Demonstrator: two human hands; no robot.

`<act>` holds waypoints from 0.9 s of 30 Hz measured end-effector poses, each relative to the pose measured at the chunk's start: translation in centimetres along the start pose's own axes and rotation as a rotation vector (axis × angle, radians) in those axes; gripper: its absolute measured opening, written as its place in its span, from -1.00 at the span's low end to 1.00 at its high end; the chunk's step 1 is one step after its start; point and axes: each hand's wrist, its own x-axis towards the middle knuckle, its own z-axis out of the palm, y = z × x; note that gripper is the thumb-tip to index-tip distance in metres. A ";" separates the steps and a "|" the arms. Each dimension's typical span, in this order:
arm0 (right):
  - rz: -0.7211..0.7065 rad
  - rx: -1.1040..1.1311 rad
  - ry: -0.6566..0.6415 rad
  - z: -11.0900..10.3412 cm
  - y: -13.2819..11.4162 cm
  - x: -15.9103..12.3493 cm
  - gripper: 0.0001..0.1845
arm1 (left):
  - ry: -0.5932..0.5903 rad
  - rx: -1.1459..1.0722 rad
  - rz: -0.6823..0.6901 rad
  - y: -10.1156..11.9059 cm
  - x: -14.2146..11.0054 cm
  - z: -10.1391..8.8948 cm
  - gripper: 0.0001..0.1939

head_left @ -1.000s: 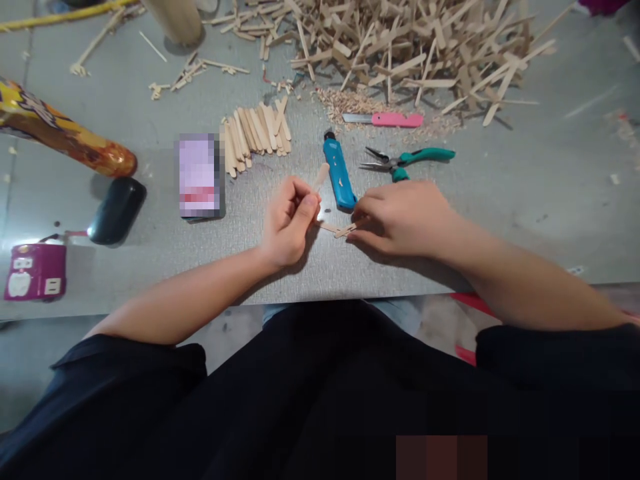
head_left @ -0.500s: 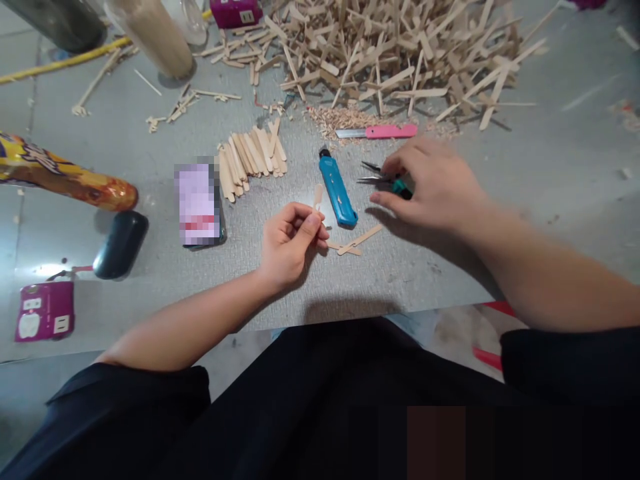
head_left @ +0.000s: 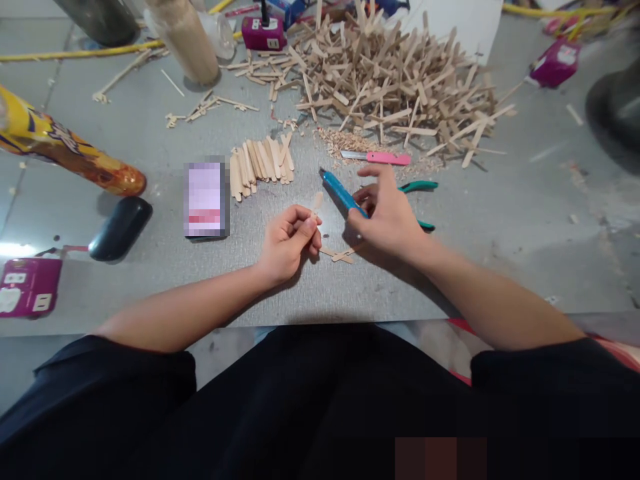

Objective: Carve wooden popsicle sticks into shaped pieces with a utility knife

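My left hand (head_left: 290, 245) pinches a wooden craft stick (head_left: 319, 199) between thumb and fingers, its rounded tip pointing up. My right hand (head_left: 385, 210) has thumb and fingers closed around the rear end of a blue utility knife (head_left: 340, 191), with the index finger raised off it. The knife's front end points up and left. Green-handled pliers (head_left: 420, 187) lie partly hidden behind the right hand. Between the hands, loose craft sticks (head_left: 343, 257) cross on the table, partly covered by the right hand.
A pink-handled cutter (head_left: 387, 158) lies by wood shavings (head_left: 345, 141). Behind is a big heap of craft sticks (head_left: 400, 87). To the left are a row of sticks (head_left: 260, 160), a phone (head_left: 205, 197), a dark oval case (head_left: 121, 229) and a yellow snack tube (head_left: 65, 143).
My right hand has left the pliers, moved left and taken hold of the blue utility knife, which has turned slightly. My left hand keeps its stick. The camera view has shifted.
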 end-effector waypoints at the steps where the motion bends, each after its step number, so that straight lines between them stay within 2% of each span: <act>1: 0.096 0.183 -0.008 -0.4 0.0 0.1 -0.28 | -0.003 0.000 0.006 0.0 0.0 0.0 -0.51; 3: 0.266 0.540 -0.086 -1.3 -0.3 0.3 -0.31 | -0.014 -0.001 0.020 0.1 0.1 -0.1 -0.51; 5: 0.329 0.788 -0.185 -2.3 -0.8 0.3 -0.29 | -0.028 -0.001 0.029 0.2 0.2 -0.2 -0.50; 9: 0.246 0.975 -0.267 -3.7 -0.9 0.2 -0.22 | -0.038 -0.005 0.018 0.2 0.4 -0.2 -0.50; 13: 0.124 1.013 -0.246 -4.2 0.2 0.6 -0.12 | -0.080 -0.005 -0.004 0.2 0.3 -0.3 -0.53; 16: 0.081 0.961 -0.274 -4.5 1.2 0.8 -0.02 | -0.139 -0.032 -0.038 0.1 0.4 -0.4 -0.54; 19: 0.050 0.817 -0.358 -4.4 1.8 0.3 -0.23 | -0.208 -0.079 -0.062 -0.1 0.6 -0.6 -0.53; 22: -0.103 0.510 -0.364 -3.9 2.0 -1.0 -0.47 | -0.223 -0.105 -0.070 -0.3 0.7 -0.8 -0.53; 24: -0.248 0.226 -0.294 -3.5 1.9 -1.9 -0.55 | -0.196 -0.101 -0.076 -0.3 0.7 -0.7 -0.54; 27: -0.401 -0.068 -0.264 -2.9 1.6 -2.7 -0.47 | -0.152 -0.070 -0.071 -0.2 0.4 -0.6 -0.52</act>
